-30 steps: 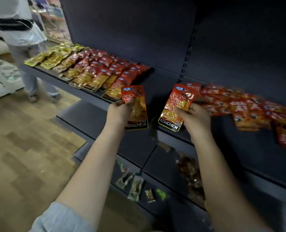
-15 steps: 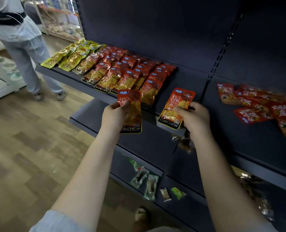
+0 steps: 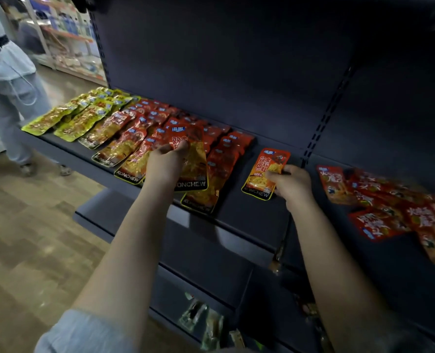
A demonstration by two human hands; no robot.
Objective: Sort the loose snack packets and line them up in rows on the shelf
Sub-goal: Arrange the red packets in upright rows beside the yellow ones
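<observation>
My left hand [image 3: 164, 166] grips a Konchew packet [image 3: 193, 159] over the lined rows [image 3: 124, 131]. My right hand [image 3: 291, 183] pinches another orange packet [image 3: 264, 171], low on the shelf [image 3: 249, 212].

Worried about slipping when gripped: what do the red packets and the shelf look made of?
The packet in the right hand, packet, looks like glossy printed plastic film: it catches light and has a flat sealed edge. The shelf looks like matte dark painted metal, probably steel, given the slotted upright.
</observation>
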